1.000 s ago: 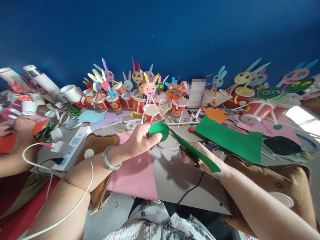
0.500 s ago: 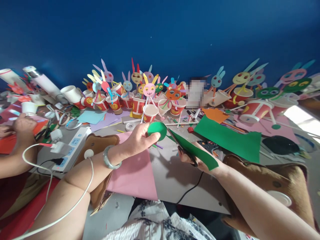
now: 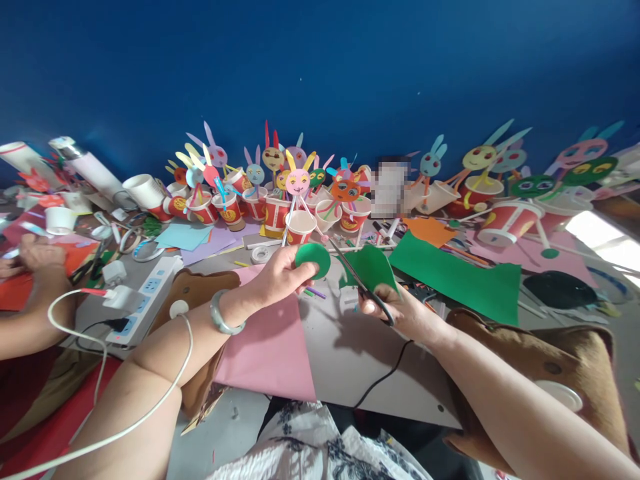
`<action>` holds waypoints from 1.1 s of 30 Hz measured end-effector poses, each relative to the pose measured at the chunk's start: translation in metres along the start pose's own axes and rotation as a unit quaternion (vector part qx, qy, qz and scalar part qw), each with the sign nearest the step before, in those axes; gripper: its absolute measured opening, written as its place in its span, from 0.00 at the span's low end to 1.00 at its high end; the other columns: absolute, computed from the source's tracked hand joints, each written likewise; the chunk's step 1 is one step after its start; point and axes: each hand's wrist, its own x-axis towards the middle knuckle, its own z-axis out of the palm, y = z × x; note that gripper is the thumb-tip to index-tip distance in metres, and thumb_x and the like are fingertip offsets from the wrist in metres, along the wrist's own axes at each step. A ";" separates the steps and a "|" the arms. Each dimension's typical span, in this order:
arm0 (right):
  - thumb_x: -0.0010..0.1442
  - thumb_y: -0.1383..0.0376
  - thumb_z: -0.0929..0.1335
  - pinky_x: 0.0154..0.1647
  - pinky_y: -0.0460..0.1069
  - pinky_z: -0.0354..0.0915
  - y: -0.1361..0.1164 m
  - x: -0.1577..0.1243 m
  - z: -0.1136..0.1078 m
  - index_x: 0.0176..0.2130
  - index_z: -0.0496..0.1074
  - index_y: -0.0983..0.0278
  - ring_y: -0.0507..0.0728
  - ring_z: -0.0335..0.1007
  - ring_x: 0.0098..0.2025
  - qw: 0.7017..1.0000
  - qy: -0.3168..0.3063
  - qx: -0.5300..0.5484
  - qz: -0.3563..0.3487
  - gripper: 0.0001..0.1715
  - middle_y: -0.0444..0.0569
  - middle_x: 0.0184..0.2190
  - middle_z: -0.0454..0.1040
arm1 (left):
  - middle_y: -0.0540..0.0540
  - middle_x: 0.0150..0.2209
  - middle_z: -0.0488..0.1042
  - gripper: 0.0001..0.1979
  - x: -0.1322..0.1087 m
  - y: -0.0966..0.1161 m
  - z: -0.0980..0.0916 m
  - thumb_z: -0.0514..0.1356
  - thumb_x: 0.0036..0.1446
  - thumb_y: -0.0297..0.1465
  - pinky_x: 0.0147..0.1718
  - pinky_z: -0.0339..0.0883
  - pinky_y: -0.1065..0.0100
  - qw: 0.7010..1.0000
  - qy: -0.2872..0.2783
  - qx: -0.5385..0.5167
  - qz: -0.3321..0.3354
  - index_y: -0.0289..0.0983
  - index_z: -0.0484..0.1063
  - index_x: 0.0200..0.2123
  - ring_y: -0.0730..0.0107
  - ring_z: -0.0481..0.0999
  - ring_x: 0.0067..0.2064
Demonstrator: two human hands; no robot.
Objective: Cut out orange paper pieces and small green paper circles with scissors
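My left hand (image 3: pixel 281 275) pinches a green paper circle (image 3: pixel 311 259) between thumb and fingers, above the table. To its right, my right hand (image 3: pixel 395 310) is closed round the handles of a pair of scissors (image 3: pixel 361 279), whose blades point up and left towards the circle. A curved green paper offcut (image 3: pixel 374 268) is at the blades, just above my right hand and apart from the circle. I cannot tell whether my fingers also grip the offcut. Below my left hand lies a pink paper sheet (image 3: pixel 265 340).
Red paper cups (image 3: pixel 301 230) with colourful paper rabbit figures line the back. A large green sheet (image 3: pixel 460 280) lies right of my right hand. At the left are a power strip (image 3: pixel 147 297) and another person's hand (image 3: pixel 43 253). A brown bag (image 3: pixel 540 360) sits at the right.
The green offcut has turned from a long strip over my right wrist to a piece standing above that hand. The circle has shifted slightly left in my left hand.
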 end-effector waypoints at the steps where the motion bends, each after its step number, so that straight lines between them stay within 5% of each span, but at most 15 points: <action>1: 0.49 0.40 0.72 0.20 0.47 0.45 -0.001 0.001 0.000 0.20 0.62 0.62 0.50 0.47 0.22 1.000 -0.014 0.002 0.014 0.31 0.40 0.17 0.53 | 0.53 0.22 0.65 0.06 0.001 -0.001 -0.001 0.56 0.55 0.32 0.18 0.59 0.77 1.000 0.003 0.009 -0.005 0.36 0.64 0.28 0.79 0.66 0.21; 5: 0.50 0.38 0.70 0.22 0.47 0.46 -0.002 0.003 0.002 0.21 0.63 0.63 0.49 0.48 0.22 0.999 0.013 0.022 0.027 0.33 0.39 0.18 0.55 | 0.52 0.22 0.67 0.07 0.007 -0.009 -0.006 0.58 0.55 0.30 0.23 0.60 0.76 0.991 -0.054 0.122 0.018 0.34 0.67 0.27 0.79 0.66 0.24; 12: 0.51 0.48 0.72 0.26 0.48 0.56 0.005 0.002 0.003 0.22 0.65 0.62 0.52 0.58 0.24 0.956 0.271 -0.104 -0.032 0.24 0.42 0.20 0.65 | 0.51 0.25 0.72 0.08 0.014 -0.029 -0.010 0.61 0.55 0.30 0.22 0.62 0.74 0.986 -0.103 0.131 -0.025 0.35 0.67 0.39 0.74 0.72 0.23; 15: 0.54 0.51 0.71 0.32 0.51 0.61 0.009 0.004 0.003 0.23 0.65 0.60 0.56 0.64 0.28 0.930 0.325 -0.167 -0.046 0.20 0.45 0.22 0.71 | 0.52 0.23 0.72 0.07 0.015 -0.030 -0.012 0.56 0.58 0.29 0.22 0.62 0.74 0.980 -0.100 0.166 -0.038 0.36 0.68 0.40 0.74 0.72 0.22; 21: 0.54 0.56 0.69 0.50 0.62 0.61 0.020 0.016 -0.007 0.25 0.62 0.59 0.65 0.73 0.40 0.889 0.330 -0.308 -0.075 0.14 0.52 0.33 0.79 | 0.52 0.18 0.68 0.07 0.016 -0.026 -0.014 0.52 0.56 0.29 0.22 0.59 0.72 0.951 -0.169 0.252 -0.054 0.36 0.68 0.28 0.72 0.70 0.22; 25: 0.53 0.59 0.69 0.57 0.66 0.56 0.026 0.020 -0.019 0.27 0.62 0.58 0.71 0.67 0.56 0.870 0.324 -0.366 -0.058 0.12 0.58 0.49 0.78 | 0.54 0.17 0.61 0.09 0.014 -0.025 -0.011 0.53 0.52 0.28 0.21 0.53 0.72 0.926 -0.231 0.298 -0.030 0.37 0.61 0.21 0.76 0.61 0.21; 28: 0.52 0.59 0.69 0.56 0.68 0.56 0.033 0.021 -0.024 0.29 0.64 0.58 0.73 0.65 0.56 0.866 0.308 -0.393 -0.026 0.10 0.58 0.49 0.77 | 0.54 0.19 0.61 0.08 0.013 -0.028 -0.010 0.54 0.50 0.27 0.22 0.51 0.70 0.892 -0.246 0.380 0.001 0.37 0.59 0.20 0.76 0.57 0.22; 33: 0.50 0.59 0.69 0.53 0.65 0.58 0.043 0.024 -0.022 0.32 0.66 0.60 0.67 0.71 0.45 0.856 0.256 -0.449 0.007 0.10 0.54 0.39 0.78 | 0.50 0.25 0.70 0.03 0.010 -0.033 -0.012 0.56 0.50 0.29 0.29 0.56 0.67 0.847 -0.178 0.497 0.069 0.37 0.68 0.27 0.70 0.65 0.27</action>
